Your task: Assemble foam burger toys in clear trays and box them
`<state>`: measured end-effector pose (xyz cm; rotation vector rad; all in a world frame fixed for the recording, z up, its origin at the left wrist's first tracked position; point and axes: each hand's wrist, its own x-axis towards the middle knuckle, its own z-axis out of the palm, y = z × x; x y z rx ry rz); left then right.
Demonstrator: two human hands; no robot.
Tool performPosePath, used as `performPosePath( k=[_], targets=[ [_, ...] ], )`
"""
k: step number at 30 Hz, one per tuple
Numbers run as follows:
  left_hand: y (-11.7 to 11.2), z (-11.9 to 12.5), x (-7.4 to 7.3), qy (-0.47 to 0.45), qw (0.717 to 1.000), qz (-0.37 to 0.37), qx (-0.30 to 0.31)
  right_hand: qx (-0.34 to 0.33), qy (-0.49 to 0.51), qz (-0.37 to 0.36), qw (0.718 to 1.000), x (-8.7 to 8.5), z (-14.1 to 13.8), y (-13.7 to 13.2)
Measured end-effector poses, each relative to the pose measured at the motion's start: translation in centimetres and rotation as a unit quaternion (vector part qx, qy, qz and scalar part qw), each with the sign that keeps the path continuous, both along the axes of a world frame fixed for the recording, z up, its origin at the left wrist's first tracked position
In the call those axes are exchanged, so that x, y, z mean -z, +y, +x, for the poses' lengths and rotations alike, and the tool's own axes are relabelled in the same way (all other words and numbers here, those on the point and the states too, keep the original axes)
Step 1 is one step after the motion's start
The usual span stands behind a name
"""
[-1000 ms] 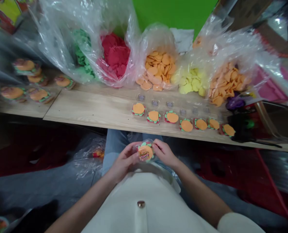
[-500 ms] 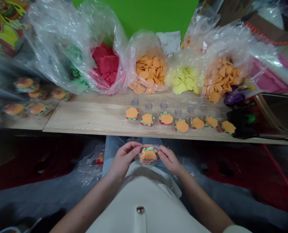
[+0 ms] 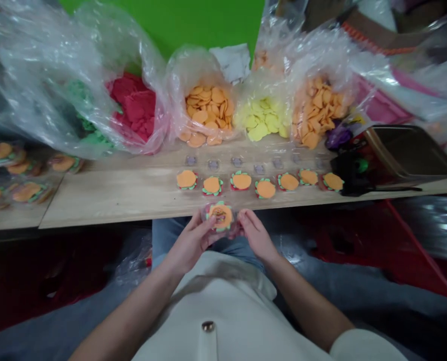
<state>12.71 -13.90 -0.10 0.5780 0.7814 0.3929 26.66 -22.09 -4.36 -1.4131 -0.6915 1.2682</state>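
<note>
From the head view, the person sits close to a long wooden surface, and both hands meet in front of the body. The left hand and the right hand share one small clear pack with a round orange piece inside, trimmed in green and red. The fingers of each hand pinch it from their own side, the left on its left rim and the right on its right rim. It is a light grip with the fingertips, not a clenched fist.

A second ago the pack sat lower, over the lap and well short of the wood. Now it has come up to the front edge of the surface, just beneath the row of similar orange packs, which still counts seven. The held pack is clear of that row and has not been set down. By my reading the handling over the lap is ending and the pack is being brought to the surface.

Behind the row lie small clear lids, then open plastic bags of red pieces, orange pieces and yellow pieces. A dark tray stands at the right, and blurred packs lie at the far left.
</note>
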Motion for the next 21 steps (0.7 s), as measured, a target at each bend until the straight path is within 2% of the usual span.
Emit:
performPosePath(
  k=[3, 7, 9, 11, 13, 14, 15, 16, 17, 19, 21],
  targets=[
    [0.0, 2.9, -0.3, -0.032, 0.998, 0.025, -0.038, 0.001, 0.059, 0.006, 0.998, -0.4, 0.6, -0.1],
    [-0.8, 6.2, -0.8, -0.072, 0.996, 0.049, -0.012, 0.034, 0.077, 0.057, 0.995, -0.4, 1.4, -0.7],
    [-1.0, 7.3, -1.1, -0.075, 0.996, 0.056, -0.004, 0.008, 0.049, 0.065, 0.997, -0.6, 3.2, -1.3],
    [-0.8, 7.9, -1.3, -0.058, 0.997, 0.052, -0.012, -0.015, -0.054, 0.056, 0.997, -0.9, 7.2, -2.2],
    [-0.2, 8.3, -1.4, -0.022, 0.998, 0.046, -0.037, 0.073, -0.221, 0.020, 0.972, -1.7, 13.7, -3.8],
    [0.2, 8.4, -1.5, -0.002, 0.998, 0.046, -0.051, 0.193, -0.304, -0.016, 0.933, -2.2, 17.5, -4.8],
    [0.6, 8.5, -1.5, 0.015, 0.997, 0.049, -0.063, 0.334, -0.357, -0.056, 0.871, -2.7, 21.3, -6.0],
    [0.9, 8.6, -1.6, 0.027, 0.996, 0.052, -0.070, 0.439, -0.360, -0.102, 0.817, -3.2, 25.0, -7.1],
    [1.2, 8.7, -1.7, 0.034, 0.995, 0.056, -0.072, 0.493, -0.319, -0.155, 0.794, -3.7, 28.3, -8.2],
    [1.5, 8.8, -1.9, 0.046, 0.995, 0.056, -0.062, 0.498, -0.264, -0.195, 0.803, -3.9, 33.1, -9.7],
    [1.3, 8.9, -2.0, 0.060, 0.996, 0.048, -0.048, 0.463, -0.202, -0.217, 0.835, -3.4, 35.5, -10.3]
  ],
)
